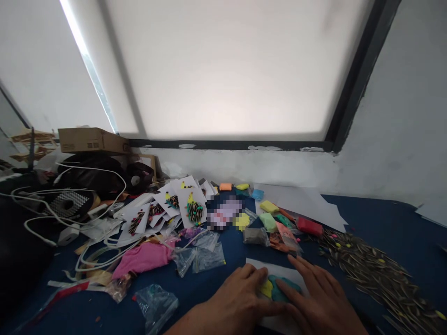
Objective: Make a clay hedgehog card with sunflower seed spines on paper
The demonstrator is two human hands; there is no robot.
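A flattened piece of teal modelling clay (pixel 287 284) with a yellow clay part (pixel 267 289) at its left side lies on a sheet of white paper (pixel 254 264). My left hand (pixel 240 298) curls around its left edge, index fingertip and thumb against the clay. From the right, my right hand (pixel 319 298) lies over the paper with fingers stretched out and its thumb pressing down on the teal clay. Both hands partly hide the clay and the paper's lower part.
Sunflower seeds (pixel 373 270) spread over the blue cloth at right. Beyond the hands lie a red clay block (pixel 309 226) and other coloured clay packs. Finished cards (pixel 193 207), plastic bags (pixel 157 304), pink cloth (pixel 145 258) and white cables (pixel 104 172) crowd the left.
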